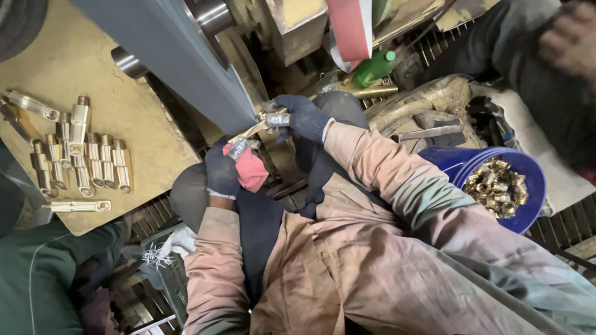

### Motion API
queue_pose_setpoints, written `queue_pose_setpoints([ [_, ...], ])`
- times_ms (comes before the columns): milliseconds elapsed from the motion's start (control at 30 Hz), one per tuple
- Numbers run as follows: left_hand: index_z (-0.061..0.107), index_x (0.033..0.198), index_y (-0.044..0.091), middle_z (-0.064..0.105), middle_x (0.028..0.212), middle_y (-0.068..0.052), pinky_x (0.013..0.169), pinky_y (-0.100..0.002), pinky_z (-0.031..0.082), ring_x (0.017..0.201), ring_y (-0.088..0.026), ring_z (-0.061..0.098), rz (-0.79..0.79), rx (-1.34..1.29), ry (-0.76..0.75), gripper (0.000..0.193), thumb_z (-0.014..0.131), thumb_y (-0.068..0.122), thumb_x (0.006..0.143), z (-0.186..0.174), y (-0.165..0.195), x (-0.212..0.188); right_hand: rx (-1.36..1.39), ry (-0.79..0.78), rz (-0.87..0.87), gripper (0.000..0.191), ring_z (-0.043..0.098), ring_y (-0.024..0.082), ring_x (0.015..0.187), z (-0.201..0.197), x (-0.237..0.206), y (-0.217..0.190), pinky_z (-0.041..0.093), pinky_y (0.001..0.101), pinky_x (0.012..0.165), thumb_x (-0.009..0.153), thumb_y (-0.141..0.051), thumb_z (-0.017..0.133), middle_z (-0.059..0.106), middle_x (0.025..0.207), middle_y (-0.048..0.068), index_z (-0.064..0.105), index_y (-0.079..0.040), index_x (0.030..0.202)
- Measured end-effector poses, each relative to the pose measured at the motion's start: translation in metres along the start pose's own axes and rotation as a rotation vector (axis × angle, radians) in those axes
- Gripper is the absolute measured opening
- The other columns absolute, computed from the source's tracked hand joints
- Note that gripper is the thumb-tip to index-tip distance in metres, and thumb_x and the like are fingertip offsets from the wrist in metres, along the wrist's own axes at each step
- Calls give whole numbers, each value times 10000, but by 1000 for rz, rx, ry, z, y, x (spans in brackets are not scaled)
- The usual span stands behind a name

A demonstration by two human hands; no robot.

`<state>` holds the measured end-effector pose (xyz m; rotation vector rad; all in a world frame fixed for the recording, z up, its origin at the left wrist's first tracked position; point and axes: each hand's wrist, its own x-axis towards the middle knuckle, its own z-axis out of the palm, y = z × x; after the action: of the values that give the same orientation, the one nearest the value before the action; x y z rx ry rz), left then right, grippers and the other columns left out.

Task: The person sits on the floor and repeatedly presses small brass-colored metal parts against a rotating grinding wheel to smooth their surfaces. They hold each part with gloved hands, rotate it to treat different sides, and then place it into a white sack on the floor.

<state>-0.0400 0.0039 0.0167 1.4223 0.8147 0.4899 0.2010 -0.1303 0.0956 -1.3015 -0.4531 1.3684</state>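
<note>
We grip a brass fitting point(264, 126) in both gloved hands, left hand point(221, 170) and right hand point(303, 116) closed on it, left of the blue bucket point(532, 180) of brass nuts point(496, 186).

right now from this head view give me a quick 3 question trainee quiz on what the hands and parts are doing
1. True or false: both gloved hands, left hand and right hand, grip one brass part held at the grey belt.
2. What fills the blue bucket?
A. small brass fittings
B. water
C. rags
3. Fill in: the finished pieces lie on a dusty ____ board.

Key
1. True
2. A, the brass fittings
3. Yellow; the board sits beside the left hand.
</note>
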Motion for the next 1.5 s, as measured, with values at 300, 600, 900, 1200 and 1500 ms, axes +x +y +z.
queue_pose_setpoints([
  [300, 686, 1048, -43, 702, 943, -36, 757, -280, 529, 839, -121, 647, -7, -179, -16, 149, 647, 49, 938, 10, 15, 6, -22, 43, 33, 280, 674, 183, 652, -3, 19, 10, 642, 366, 569, 928, -162, 737, 711, 888, 114, 668, 31, 1119],
  [600, 676, 1029, -38, 702, 920, -70, 745, -300, 539, 820, -162, 660, -82, -215, -82, 197, 583, 132, 992, 10, 45, -19, -147, 46, -114, 364, 715, 129, 881, 7, -25, -10, 627, 312, 758, 912, -138, 787, 751, 1035, 82, 686, 1, 1233],
  [900, 666, 1010, -32, 701, 896, -104, 733, -321, 549, 801, -203, 674, -237, -303, -288, 289, 520, 215, 1046, 20, 86, -71, -671, -124, -274, 563, 722, 138, 1040, 25, -138, -48, 546, 297, 934, 866, -194, 820, 761, 1162, 88, 633, -61, 1380],
  [1200, 658, 982, -35, 711, 889, -141, 765, -343, 582, 814, -250, 704, -502, -645, -239, 380, 465, 276, 1082, 34, 76, -18, -734, 55, -446, 508, 756, 251, 990, 9, -111, -45, 581, 359, 883, 897, -225, 796, 758, 1104, 149, 640, -39, 1344],
  [1500, 607, 1090, -3, 676, 1051, -130, 936, -340, 577, 994, -234, 682, -274, -859, -370, 183, 472, 110, 1040, 43, -3, 20, -872, 182, -434, 502, 716, 361, 968, 3, -72, -24, 564, 425, 822, 872, -321, 797, 743, 1059, 184, 685, -64, 1288],
])
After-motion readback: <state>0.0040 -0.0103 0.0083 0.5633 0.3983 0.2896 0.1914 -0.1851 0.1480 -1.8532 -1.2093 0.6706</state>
